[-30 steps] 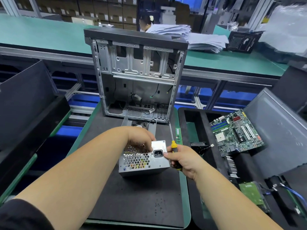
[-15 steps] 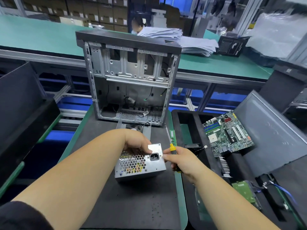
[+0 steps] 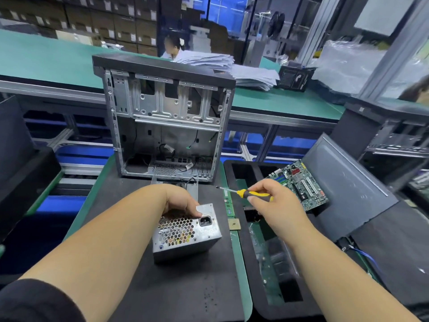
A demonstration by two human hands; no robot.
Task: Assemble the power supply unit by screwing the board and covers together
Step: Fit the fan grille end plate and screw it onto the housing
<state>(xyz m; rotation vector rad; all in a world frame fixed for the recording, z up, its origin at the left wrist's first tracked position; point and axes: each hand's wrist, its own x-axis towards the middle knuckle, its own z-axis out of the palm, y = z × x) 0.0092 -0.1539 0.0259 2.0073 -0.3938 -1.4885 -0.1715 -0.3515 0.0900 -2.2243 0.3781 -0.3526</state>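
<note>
Curled over the far top edge of the power supply unit (image 3: 185, 231), the left hand (image 3: 183, 202) holds the metal box steady on the black mat (image 3: 176, 289), with its honeycomb grille and power socket facing the camera. The right hand (image 3: 274, 203) pinches the yellow-and-black screwdriver (image 3: 251, 194) by its handle, fingers wrapped round it, the shaft pointing left and slightly far with its tip in open air.

A second ago that hand sat tight against the right side of the unit with the screwdriver standing nearly upright; now it has lifted away to the right and tipped the tool almost level, well apart from the box. That reads as the end of work at that spot (whether a screw went in there cannot be told), and the tool is probably being repositioned for another fastening point or a fresh screw.

The box lies near the middle of the mat, with the open computer case (image 3: 167, 122) standing on the far side and a motherboard (image 3: 301, 184) propped in the tray on the right.
</note>
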